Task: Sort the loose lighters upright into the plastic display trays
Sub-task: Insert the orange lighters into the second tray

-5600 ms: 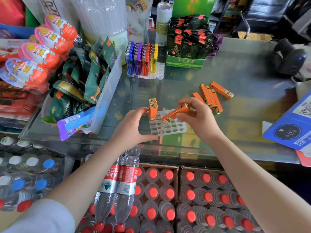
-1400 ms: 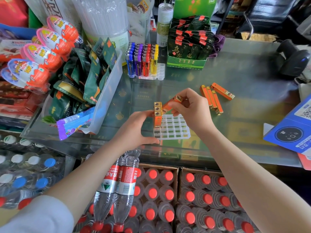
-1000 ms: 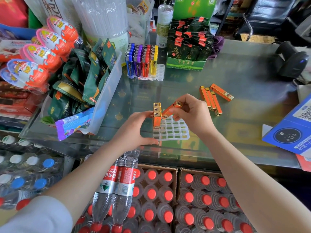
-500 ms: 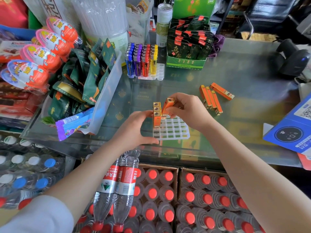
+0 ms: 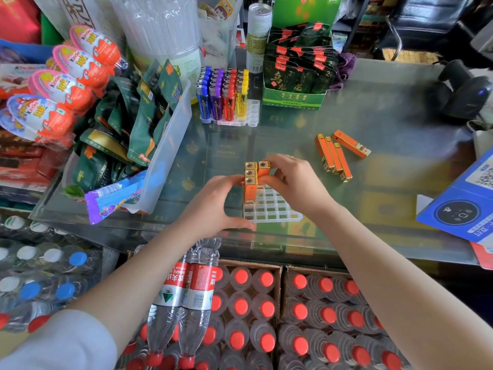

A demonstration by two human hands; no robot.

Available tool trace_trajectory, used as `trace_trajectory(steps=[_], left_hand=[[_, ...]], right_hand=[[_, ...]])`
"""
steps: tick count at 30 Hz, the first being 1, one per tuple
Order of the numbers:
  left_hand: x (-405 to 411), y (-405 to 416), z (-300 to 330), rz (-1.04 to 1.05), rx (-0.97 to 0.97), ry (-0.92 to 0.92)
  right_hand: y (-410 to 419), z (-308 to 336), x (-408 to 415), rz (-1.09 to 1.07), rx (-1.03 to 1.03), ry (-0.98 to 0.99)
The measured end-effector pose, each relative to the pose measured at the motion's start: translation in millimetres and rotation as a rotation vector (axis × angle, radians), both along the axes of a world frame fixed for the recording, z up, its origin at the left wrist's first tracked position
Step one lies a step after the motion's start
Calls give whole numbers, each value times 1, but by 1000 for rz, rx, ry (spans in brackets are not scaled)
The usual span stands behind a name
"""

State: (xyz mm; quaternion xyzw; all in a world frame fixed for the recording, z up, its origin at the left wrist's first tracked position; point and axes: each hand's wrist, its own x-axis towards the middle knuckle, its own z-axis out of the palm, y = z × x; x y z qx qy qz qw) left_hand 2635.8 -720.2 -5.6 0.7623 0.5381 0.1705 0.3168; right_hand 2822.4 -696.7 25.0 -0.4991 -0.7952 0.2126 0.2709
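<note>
My right hand [image 5: 296, 182] pinches an orange lighter [image 5: 264, 169] upright over the tray [image 5: 274, 209], beside three already standing [image 5: 250, 186]. My left hand [image 5: 213, 209] grips the tray's left edge. Four loose lighters [image 5: 338, 156] lie on the bench [image 5: 386, 116].

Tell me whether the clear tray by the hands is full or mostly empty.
Mostly empty: the clear tray holds only four upright orange lighters along its left and far edge; other cells show bare.

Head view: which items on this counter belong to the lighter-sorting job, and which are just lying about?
Job:
- clear grid tray
- three orange lighters standing in it
- orange lighter in the right hand
- left hand at the tray
- four loose orange lighters

Lying about:
- filled tray of coloured lighters
- green tea box
- barcode scanner
- chocolate eggs
</note>
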Motion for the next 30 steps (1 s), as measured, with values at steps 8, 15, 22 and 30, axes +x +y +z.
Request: trace_trajectory(steps=[8,15,22,30], left_hand=[[3,0,0,0,-3,-25],[13,4,-1,3,-11,-3],[13,5,-3,3,11,-23],[12,7,-5,-9,36,-44]], right_hand=[[9,-10,34,-215,17,-131],[23,-22,66,-577,-38,-412],[44,-22,54,-545,-83,-545],[20,-5,33,-439,-138,261]])
